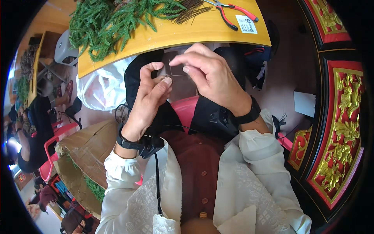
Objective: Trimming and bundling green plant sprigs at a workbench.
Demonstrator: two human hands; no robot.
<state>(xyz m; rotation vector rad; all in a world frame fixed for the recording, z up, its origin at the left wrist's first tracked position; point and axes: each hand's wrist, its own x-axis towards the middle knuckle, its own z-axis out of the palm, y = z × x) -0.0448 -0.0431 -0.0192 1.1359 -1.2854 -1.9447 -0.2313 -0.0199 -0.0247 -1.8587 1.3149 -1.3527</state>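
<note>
Yellow table (194, 36) bearing green needle-leaved sprigs (113, 25). Left hand (151, 87) pinching wire-like brown strand (171, 70) at lower end. Strand standing between hands, long axis pointing away from body; upper end nearing right hand's (212, 70) forefinger. Right grip: cannot tell.

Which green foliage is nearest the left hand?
The big pile on the yellow table; other foliage lies inside the cardboard box and at the far-left table.
</note>
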